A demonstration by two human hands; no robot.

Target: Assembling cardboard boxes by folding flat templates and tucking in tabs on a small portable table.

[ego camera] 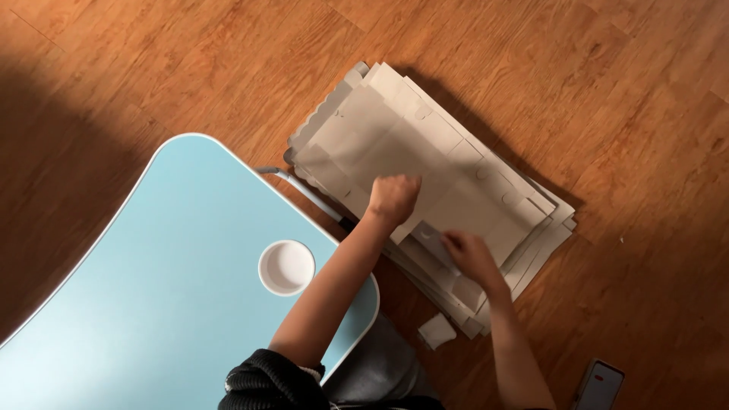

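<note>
Sleeve: dark knit cuff pushed up the left forearm, nearest the camera
Phone: dark handset flat on the wood floor, beside the right forearm, not touching it
Table: pale blue top with 1 round white cup recess; left forearm crosses its corner
Loose scrap: 1 small card piece on the floor just beside the near edge of the stack
Right hand: fingers together, pinching a near flap of the flattened cardboard blanks
Left hand: curled, knuckles up, pressing on the top sheet; whether it grips anything I cannot tell, the fingers are hidden underneath
Stack: several die-cut blanks lying flat on the floor, beyond the table corner, edges fanned and uneven
Risk: lifting 1 sheet by its flap could tear the fold line, or drag the sheets below and spill the stack, since the layers already sit askew
</note>
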